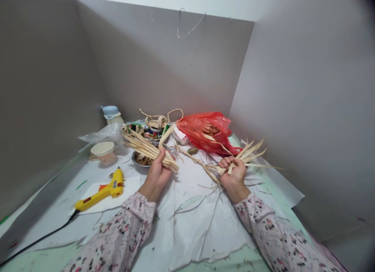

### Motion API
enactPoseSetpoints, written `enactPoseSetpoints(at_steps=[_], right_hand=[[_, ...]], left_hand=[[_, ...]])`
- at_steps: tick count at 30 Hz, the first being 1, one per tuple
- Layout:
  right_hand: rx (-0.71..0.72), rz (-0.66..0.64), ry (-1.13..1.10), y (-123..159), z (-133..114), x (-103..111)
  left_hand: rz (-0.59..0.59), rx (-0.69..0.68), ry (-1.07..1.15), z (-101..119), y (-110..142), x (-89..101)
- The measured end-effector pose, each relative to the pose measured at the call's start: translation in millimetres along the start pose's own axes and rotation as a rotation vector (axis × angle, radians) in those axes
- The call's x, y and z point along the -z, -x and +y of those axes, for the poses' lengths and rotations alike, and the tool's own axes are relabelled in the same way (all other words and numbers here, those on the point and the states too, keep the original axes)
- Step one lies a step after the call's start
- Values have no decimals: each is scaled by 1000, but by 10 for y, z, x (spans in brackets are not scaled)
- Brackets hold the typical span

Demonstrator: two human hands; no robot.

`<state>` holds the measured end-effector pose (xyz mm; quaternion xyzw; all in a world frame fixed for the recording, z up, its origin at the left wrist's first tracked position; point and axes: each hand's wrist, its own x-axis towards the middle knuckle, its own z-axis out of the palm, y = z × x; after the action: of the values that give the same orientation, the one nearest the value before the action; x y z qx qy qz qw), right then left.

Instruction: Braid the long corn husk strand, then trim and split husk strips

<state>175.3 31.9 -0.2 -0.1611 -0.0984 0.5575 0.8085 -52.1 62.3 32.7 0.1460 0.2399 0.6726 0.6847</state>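
Observation:
My left hand (157, 168) is closed around a bundle of pale dry straw strips (146, 148) that fans out up and to the left. My right hand (233, 171) is closed around a second straw bundle (249, 155) that fans out to the right. A thin braided straw strand (199, 162) runs across the white paper (199, 217) between the two hands. Both arms wear floral sleeves.
A yellow glue gun (102, 192) with a black cord lies at the left on paper. Behind are a small cream bowl (102, 150), a metal dish of scraps (140, 159), a red plastic bag (208, 131), twine (158, 120) and a white bottle (113, 115). Grey walls enclose the table.

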Motion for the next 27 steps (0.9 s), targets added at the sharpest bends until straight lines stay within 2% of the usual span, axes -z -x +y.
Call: enactPoseSetpoints(at_steps=[2,4,8,11,17,22,27], right_hand=[[54,18,38,-11,-5,-6],[77,-17,118,25,28,-41],[-37,-155,363,187,206,-122],[-134,-217,483,288,342,-129],[-88,-424,779,329,412,-36],[-100,-378,892,310,444,39],[-132,-404,909,289,441,66]], left_hand=[[4,-18,-27,-17,-3,14],[-23,-10,-94,-78,25,24],[-106,136,-279,-269,161,31],[-161,182,-398,-382,265,32],[-348,161,-539,-452,321,51],[-413,133,-592,-470,319,70],[-437,193,-554,-460,339,64]])
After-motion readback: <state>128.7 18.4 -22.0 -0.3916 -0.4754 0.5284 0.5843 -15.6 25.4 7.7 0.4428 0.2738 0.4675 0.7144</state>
